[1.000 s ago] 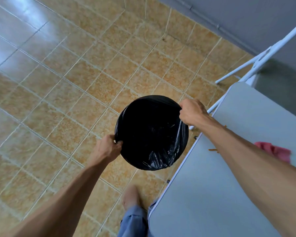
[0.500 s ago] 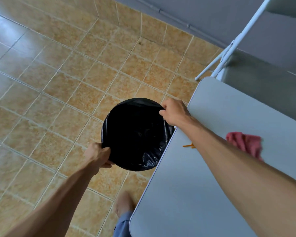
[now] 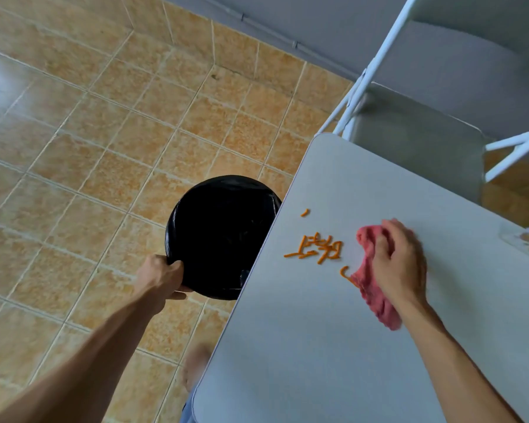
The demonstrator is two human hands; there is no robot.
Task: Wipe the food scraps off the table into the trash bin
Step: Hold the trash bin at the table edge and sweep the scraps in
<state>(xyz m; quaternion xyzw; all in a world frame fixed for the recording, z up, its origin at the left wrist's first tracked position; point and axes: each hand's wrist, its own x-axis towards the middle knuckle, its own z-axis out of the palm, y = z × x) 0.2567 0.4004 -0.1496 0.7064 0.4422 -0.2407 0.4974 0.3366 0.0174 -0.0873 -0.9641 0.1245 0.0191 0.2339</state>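
Risk: a wide or fast sweep could scatter slivers past the bin mouth onto the tiled floor [image 3: 110, 154]. The stray piece [image 3: 304, 212] above the cluster may get missed.

Food scraps [image 3: 318, 247]: thin orange slivers, loosely clustered centre-right on the grey worktop [image 3: 318, 346], near its left edge.

Right hand [image 3: 399, 261] clutches the pink cloth [image 3: 376, 303] just right of them. Left hand [image 3: 161, 274] grips the rim of the black-lined trash bin [image 3: 220, 236], which sits against that edge.

Home dining spot: tiled floor [image 3: 104, 148], table [image 3: 318, 346], folding chair [image 3: 416, 148].

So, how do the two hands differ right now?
The left hand grips the rim of the round black-lined trash bin, over the tiled floor; the right hand holds a crumpled pink cloth on the grey tabletop, beside orange food scraps. Both are bare.
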